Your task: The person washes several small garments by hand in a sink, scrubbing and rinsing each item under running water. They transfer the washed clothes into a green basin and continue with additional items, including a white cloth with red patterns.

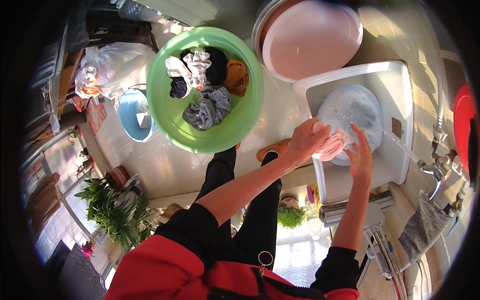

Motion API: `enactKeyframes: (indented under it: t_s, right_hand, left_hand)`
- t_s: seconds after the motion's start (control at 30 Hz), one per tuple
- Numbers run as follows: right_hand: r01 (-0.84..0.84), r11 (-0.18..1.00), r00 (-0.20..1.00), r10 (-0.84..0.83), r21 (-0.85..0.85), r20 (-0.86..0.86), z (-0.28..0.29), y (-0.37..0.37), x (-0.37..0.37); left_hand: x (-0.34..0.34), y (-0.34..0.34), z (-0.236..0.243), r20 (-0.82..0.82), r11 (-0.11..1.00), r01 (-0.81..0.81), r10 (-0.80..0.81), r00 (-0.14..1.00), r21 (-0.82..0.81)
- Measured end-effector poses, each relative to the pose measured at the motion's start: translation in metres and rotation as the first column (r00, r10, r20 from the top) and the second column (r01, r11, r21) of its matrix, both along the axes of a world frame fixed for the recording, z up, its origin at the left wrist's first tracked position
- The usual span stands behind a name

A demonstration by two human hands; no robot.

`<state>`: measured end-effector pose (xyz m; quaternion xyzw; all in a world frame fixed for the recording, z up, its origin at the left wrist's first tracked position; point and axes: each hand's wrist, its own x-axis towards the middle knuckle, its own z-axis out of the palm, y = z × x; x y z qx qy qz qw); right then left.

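A bunched pink cloth [331, 145] is held over the front left part of a white sink. My left hand [309, 141] is closed around its left end. At the cloth's right end, my right hand [360, 154] has its fingers spread and curved, and I cannot tell if its fingertips touch the cloth. Beyond both hands, a round basin [334, 102] of sudsy water sits in the sink [300, 90]. A thin stream of water runs toward the basin from the metal tap [436, 169] on the right.
A green tub [245, 117] with several crumpled garments stands on the left, beside a light blue bucket [131, 116] and a plastic bag [120, 65]. Pinkish basins [315, 40] lean behind the sink. A grey cloth [424, 227] hangs below the tap. Potted plants [112, 210] stand at lower left.
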<state>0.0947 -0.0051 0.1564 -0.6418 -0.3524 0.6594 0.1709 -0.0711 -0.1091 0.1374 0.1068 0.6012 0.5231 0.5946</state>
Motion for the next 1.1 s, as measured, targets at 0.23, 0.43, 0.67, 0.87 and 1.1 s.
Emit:
enactKeyframes:
  t_s: [0.23,0.43,0.67,0.87,1.1]
  right_hand:
    - [-0.290,0.938,0.850,0.344,0.192,-0.399,-0.026,-0.072,-0.196]
    - [-0.678,0.088,0.703,0.369,0.730,0.608,-0.166,-0.105,-0.356]
    - [-0.952,0.297,0.231,0.551,0.070,0.802,-0.201,-0.125,-0.364]
    - [-0.557,0.798,0.823,0.493,0.231,0.281,-0.044,-0.128,-0.270]
    - [0.093,0.992,0.958,-0.066,0.085,-0.279,0.047,-0.098,-0.085]
  left_hand:
    - [-0.254,-0.167,-0.011,-0.257,0.942,-0.308,0.269,0.928,-0.129]
    - [-0.327,-0.219,-0.078,-0.758,0.868,0.138,-0.485,0.437,-0.476]
    - [-0.311,-0.206,-0.093,-0.802,0.947,0.025,-0.285,0.525,-0.320]
    - [-0.261,-0.156,-0.051,-0.583,0.990,0.023,-0.100,0.807,-0.138]
    - [-0.107,-0.038,0.028,0.260,0.985,0.044,-0.087,0.962,0.167]
